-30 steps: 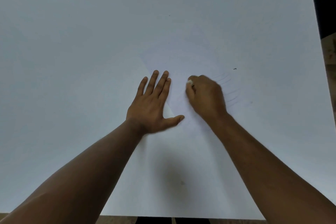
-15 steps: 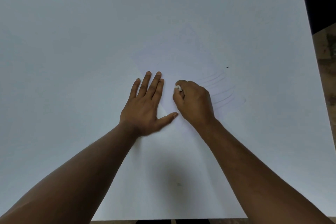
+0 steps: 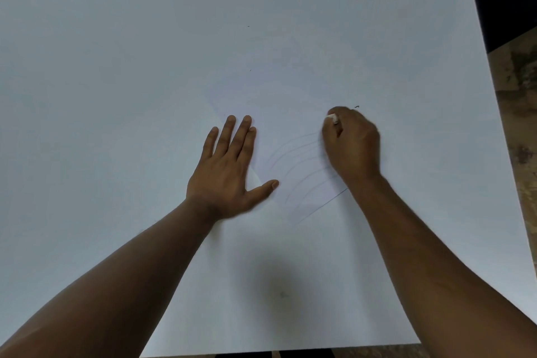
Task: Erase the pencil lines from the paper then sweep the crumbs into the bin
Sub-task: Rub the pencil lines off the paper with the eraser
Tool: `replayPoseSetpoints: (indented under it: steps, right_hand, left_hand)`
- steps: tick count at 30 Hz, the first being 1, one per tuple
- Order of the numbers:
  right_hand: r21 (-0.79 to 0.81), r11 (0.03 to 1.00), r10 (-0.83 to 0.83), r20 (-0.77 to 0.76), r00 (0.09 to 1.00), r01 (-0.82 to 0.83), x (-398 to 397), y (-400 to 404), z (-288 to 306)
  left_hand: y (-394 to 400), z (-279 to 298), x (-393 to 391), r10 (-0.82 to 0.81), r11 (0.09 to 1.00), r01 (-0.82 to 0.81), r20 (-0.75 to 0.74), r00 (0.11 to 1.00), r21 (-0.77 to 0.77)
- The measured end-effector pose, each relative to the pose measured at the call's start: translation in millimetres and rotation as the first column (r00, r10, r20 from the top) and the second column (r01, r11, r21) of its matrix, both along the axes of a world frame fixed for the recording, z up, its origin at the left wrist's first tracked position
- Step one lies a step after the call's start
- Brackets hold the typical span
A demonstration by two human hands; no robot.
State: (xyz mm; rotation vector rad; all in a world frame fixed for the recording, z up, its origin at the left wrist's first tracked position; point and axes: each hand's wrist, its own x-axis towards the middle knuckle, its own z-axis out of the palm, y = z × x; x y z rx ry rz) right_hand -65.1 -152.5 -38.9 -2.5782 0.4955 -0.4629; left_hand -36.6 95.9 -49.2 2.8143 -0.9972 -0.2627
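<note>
While the left hand (image 3: 225, 171) lies flat with fingers spread, pressing the paper (image 3: 290, 81) onto the white table (image 3: 87, 96), the right hand (image 3: 351, 145) is curled round a small white eraser (image 3: 332, 117) whose tip shows at the knuckles. Faint curved pencil lines (image 3: 302, 166) lie between the two hands, and a dark crumb (image 3: 357, 107) sits just beyond the right hand. Thin and limp, the sheet would likely buckle or crease under rubbing, so it is best pinned close beside the strokes, with the eraser pinched low near its working end.
</note>
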Motion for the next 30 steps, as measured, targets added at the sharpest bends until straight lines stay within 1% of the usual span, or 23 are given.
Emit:
replayPoseSetpoints:
  steps: [4, 6, 10, 12, 14, 16, 18, 21, 23, 26, 30]
  right_hand:
    - [0.010, 0.975, 0.222, -0.002, 0.975, -0.222, -9, 53, 2]
    - [-0.045, 0.953, 0.299, -0.025, 0.954, -0.300, -8, 60, 4]
    - [-0.190, 0.920, 0.337, -0.067, 0.939, -0.344, 5, 33, 4]
    - [-0.230, 0.926, 0.291, -0.067, 0.954, -0.299, 6, 9, 3]
    - [-0.233, 0.944, 0.228, -0.058, 0.972, -0.235, 3, -12, 2]
    - [-0.184, 0.962, 0.192, -0.072, 0.979, -0.202, 0, -23, 2]
    - [-0.094, 0.976, 0.187, -0.074, 0.980, -0.194, -1, -28, 4]
    - [0.132, 0.983, 0.131, -0.010, 0.991, -0.129, -6, -32, 14]
    - [0.257, 0.961, 0.101, 0.021, 0.995, -0.103, -9, -32, 18]
    - [0.290, 0.945, 0.158, -0.007, 0.987, -0.149, -16, -21, 21]
    - [0.255, 0.934, 0.271, -0.046, 0.962, -0.250, -31, -9, 17]
  left_hand:
    - [0, -1, 0, -0.012, 1.000, 0.012, 0.002, 1.000, 0.010]
    - [1, -1, 0, -0.011, 1.000, 0.011, -0.004, 1.000, 0.024]
    - [3, 1, 5, -0.008, 0.999, 0.008, 0.000, 1.000, 0.040]
    - [2, 1, 5, -0.008, 0.999, 0.008, -0.009, 1.000, 0.033]
    - [2, 0, 2, -0.006, 1.000, 0.007, -0.016, 1.000, 0.024]
    - [1, -1, -1, -0.005, 1.000, 0.005, -0.017, 1.000, 0.019]
    - [0, 0, -1, -0.003, 1.000, 0.003, -0.016, 1.000, 0.010]
    - [0, 2, 0, -0.016, 1.000, 0.016, -0.020, 1.000, 0.001]
    - [0, 2, 0, -0.014, 1.000, 0.014, -0.020, 1.000, 0.008]
    - [1, 1, -1, -0.014, 1.000, 0.014, -0.018, 1.000, 0.010]
    - [3, 1, -1, -0.009, 1.000, 0.009, -0.012, 1.000, -0.018]
